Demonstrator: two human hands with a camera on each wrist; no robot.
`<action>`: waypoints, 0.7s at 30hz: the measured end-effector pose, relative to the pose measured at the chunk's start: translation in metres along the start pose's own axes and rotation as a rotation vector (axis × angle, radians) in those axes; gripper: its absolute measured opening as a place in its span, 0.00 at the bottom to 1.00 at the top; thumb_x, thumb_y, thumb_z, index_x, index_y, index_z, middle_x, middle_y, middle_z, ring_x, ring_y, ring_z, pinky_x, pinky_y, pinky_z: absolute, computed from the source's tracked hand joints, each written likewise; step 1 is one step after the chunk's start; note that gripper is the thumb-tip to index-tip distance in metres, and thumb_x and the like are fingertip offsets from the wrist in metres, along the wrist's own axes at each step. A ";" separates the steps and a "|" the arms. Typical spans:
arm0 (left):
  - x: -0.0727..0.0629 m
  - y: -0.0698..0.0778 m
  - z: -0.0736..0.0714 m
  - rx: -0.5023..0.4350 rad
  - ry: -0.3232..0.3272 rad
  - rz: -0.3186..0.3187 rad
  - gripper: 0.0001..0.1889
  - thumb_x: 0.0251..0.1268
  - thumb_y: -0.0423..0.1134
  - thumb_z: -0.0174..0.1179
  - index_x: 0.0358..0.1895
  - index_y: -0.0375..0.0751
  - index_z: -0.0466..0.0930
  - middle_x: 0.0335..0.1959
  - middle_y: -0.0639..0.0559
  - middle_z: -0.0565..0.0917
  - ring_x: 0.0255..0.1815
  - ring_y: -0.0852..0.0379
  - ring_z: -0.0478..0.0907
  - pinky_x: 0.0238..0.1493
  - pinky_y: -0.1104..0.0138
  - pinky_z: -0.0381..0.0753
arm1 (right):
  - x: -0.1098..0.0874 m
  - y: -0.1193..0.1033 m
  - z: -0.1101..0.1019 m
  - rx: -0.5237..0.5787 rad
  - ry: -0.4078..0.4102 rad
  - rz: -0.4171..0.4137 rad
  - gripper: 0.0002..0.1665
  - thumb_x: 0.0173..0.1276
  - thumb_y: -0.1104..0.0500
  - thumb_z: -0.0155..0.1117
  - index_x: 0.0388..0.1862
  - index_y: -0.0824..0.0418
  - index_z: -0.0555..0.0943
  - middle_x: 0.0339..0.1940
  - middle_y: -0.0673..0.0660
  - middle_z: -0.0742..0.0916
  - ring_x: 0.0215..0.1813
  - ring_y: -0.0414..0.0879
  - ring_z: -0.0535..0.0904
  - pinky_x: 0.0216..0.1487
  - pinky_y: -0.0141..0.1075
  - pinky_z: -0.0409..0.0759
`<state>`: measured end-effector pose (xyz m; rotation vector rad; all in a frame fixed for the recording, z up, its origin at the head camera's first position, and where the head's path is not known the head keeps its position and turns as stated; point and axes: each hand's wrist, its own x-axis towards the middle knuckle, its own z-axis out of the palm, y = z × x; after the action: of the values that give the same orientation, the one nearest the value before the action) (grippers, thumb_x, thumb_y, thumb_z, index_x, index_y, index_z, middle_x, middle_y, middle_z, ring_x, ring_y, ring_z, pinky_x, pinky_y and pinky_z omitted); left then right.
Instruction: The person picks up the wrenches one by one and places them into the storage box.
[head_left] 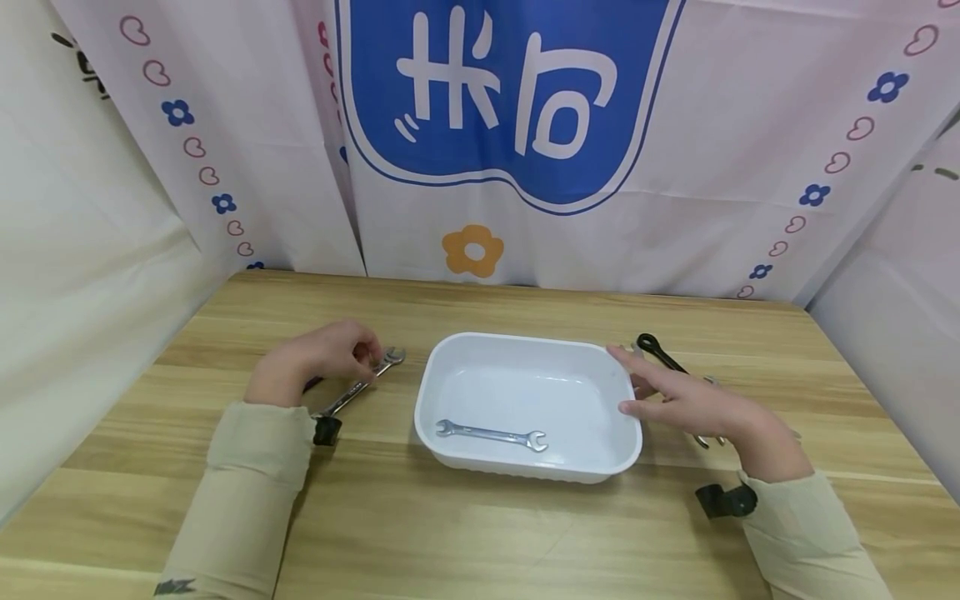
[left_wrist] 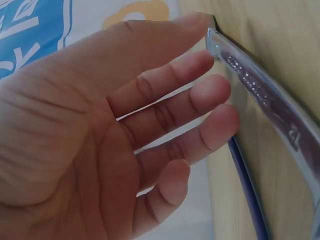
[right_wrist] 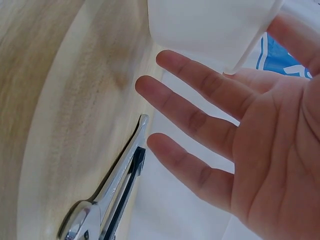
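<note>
Above the wood table at left, my left hand [head_left: 330, 350] pinches a silver wrench [head_left: 350, 393] near its open-jaw end, between thumb and index finger. The other fingers [left_wrist: 215, 135] curl loosely beside it. A thin dark-handled tool [left_wrist: 247, 190] lies close by, mostly hidden by the hand in the head view. My right hand [head_left: 690, 400] rests on the right rim of a white tub [head_left: 528, 475], its thumb over the rim and its other fingers fairly straight and spread outside. Inside the tub, toward the near side, lies a double open-end wrench [head_left: 491, 433].
Right of the tub, partly under my right hand, lie a black ring-ended wrench [head_left: 660, 352] and a silver adjustable wrench [right_wrist: 85, 217], with other tool ends. White printed cloth [head_left: 750, 167] hangs along the table's back, and plain cloth stands at both sides.
</note>
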<state>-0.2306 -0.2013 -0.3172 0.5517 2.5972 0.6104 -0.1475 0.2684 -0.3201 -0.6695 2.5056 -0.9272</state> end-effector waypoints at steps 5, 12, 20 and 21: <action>-0.001 -0.003 0.001 -0.007 -0.027 -0.046 0.13 0.55 0.35 0.71 0.43 0.35 0.82 0.31 0.50 0.77 0.33 0.56 0.70 0.35 0.66 0.71 | 0.000 -0.001 0.000 -0.002 0.000 0.002 0.46 0.75 0.49 0.57 0.82 0.60 0.45 0.65 0.67 0.76 0.62 0.58 0.74 0.60 0.53 0.74; 0.000 -0.009 0.005 -0.045 -0.057 -0.094 0.10 0.53 0.31 0.70 0.37 0.36 0.79 0.32 0.51 0.77 0.34 0.56 0.71 0.37 0.67 0.72 | 0.001 -0.002 -0.001 0.022 -0.014 0.026 0.48 0.75 0.49 0.58 0.82 0.58 0.45 0.69 0.68 0.72 0.64 0.61 0.74 0.56 0.49 0.78; -0.001 -0.006 0.005 -0.014 -0.073 -0.137 0.10 0.53 0.30 0.68 0.22 0.41 0.76 0.21 0.54 0.76 0.24 0.58 0.73 0.29 0.68 0.72 | 0.001 -0.001 0.000 0.022 -0.012 0.024 0.48 0.75 0.49 0.58 0.82 0.60 0.45 0.68 0.69 0.74 0.64 0.59 0.74 0.58 0.51 0.77; -0.002 -0.005 0.005 -0.007 -0.075 -0.144 0.10 0.53 0.29 0.67 0.21 0.41 0.75 0.20 0.55 0.76 0.24 0.58 0.74 0.29 0.68 0.72 | 0.000 -0.001 0.000 0.021 -0.011 0.021 0.48 0.75 0.49 0.58 0.82 0.60 0.45 0.68 0.69 0.74 0.64 0.59 0.74 0.58 0.51 0.77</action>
<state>-0.2286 -0.2050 -0.3230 0.3734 2.5358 0.5407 -0.1477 0.2676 -0.3193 -0.6387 2.4853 -0.9389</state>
